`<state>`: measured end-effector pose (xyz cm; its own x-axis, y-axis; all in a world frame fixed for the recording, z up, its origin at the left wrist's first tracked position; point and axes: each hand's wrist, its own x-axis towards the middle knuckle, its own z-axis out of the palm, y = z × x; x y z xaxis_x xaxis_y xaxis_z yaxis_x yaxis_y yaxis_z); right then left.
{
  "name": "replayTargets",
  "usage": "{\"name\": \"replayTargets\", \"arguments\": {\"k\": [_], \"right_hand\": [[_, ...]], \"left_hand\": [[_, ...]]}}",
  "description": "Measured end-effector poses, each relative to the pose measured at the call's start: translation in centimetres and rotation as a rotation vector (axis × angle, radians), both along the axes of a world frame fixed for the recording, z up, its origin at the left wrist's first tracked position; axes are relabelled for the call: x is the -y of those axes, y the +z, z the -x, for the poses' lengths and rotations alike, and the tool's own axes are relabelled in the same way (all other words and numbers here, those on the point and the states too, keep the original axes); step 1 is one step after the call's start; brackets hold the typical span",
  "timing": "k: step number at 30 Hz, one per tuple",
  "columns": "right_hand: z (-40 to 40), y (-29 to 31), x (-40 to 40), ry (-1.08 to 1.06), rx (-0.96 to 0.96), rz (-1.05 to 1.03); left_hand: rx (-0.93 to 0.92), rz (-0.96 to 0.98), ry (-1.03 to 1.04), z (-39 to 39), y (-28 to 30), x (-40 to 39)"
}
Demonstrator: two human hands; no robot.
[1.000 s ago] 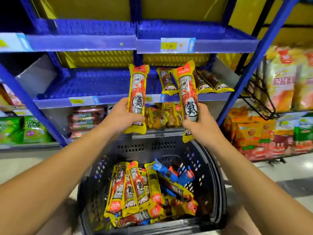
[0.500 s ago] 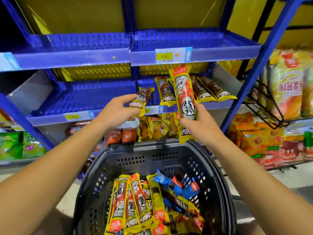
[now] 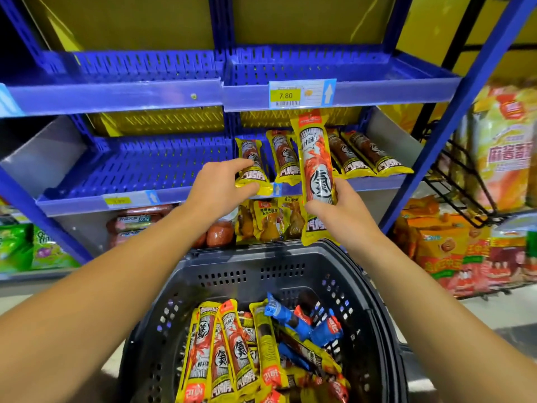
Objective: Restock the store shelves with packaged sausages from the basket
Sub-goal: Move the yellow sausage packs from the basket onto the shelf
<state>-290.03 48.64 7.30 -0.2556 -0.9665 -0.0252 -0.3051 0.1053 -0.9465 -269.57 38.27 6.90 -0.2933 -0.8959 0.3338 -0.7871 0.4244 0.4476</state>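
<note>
My left hand [image 3: 220, 187] grips the near end of a yellow sausage pack [image 3: 251, 162] that lies flat on the blue middle shelf [image 3: 162, 167], left of three similar packs [image 3: 353, 154]. In my right hand [image 3: 338, 209] a second yellow and red sausage pack [image 3: 315, 170] stands upright in front of that shelf. Below my arms sits the dark plastic basket [image 3: 290, 274], holding several more yellow packs [image 3: 229, 353] and a few blue ones [image 3: 302, 321].
The left half of the middle shelf is bare. Above it is a blue top shelf [image 3: 334, 91] with a 7.80 price tag. The bottom shelf holds red sausages [image 3: 136, 225] and yellow snack packs [image 3: 270, 222]. A wire rack with snack bags [image 3: 505, 158] stands at right.
My left hand has carried its pack from upright in the air down onto the middle shelf, laying it flat. The right hand's pack has stayed upright, and the view has moved closer.
</note>
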Motion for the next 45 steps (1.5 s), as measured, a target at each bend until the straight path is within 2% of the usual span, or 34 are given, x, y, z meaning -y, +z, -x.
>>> {"name": "replayTargets", "arguments": {"k": [19, 32, 37, 42, 45], "right_hand": [[0.1, -1.3, 0.6, -0.036, 0.019, -0.006], [0.2, -1.3, 0.5, -0.044, 0.030, 0.020], [0.2, -1.2, 0.3, -0.038, 0.047, 0.029], [-0.3, -0.5, -0.1, -0.095, 0.177, 0.011], [-0.7, -0.2, -0.9, -0.107, 0.304, 0.006]], "left_hand": [[-0.069, 0.035, 0.013, 1.1, -2.5, 0.9], [-0.003, 0.036, 0.037, 1.9, -2.2, 0.9], [0.045, -0.026, 0.005, 1.3, -1.4, 1.4], [0.064, -0.052, 0.003, 1.0, -0.3, 0.9], [-0.054, 0.067, 0.029, 0.7, 0.6, -1.3]]}}
